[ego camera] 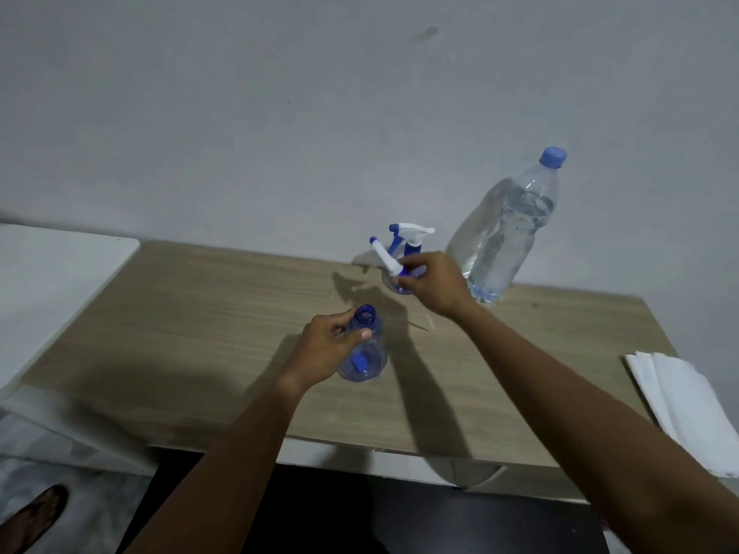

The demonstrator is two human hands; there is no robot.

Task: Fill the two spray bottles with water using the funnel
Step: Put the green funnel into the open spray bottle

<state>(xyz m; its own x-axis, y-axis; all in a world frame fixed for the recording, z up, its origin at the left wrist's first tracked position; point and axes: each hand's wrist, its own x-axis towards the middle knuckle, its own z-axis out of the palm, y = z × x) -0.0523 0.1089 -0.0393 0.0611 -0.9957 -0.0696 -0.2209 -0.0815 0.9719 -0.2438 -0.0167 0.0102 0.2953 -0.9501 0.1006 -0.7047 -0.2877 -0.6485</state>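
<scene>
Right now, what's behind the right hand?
The second clear blue plastic spray bottle, its white-and-blue trigger head still on. The right hand, holding the removed white trigger sprayer, covers most of its body, so any water level is hidden.

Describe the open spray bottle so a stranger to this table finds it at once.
On the wooden table, look near the middle, closer than the tall water bottle at the back. A small clear blue spray bottle stands there, gripped by the left hand. Unlike the other spray bottle behind it, its neck is open, with no trigger head.
</scene>
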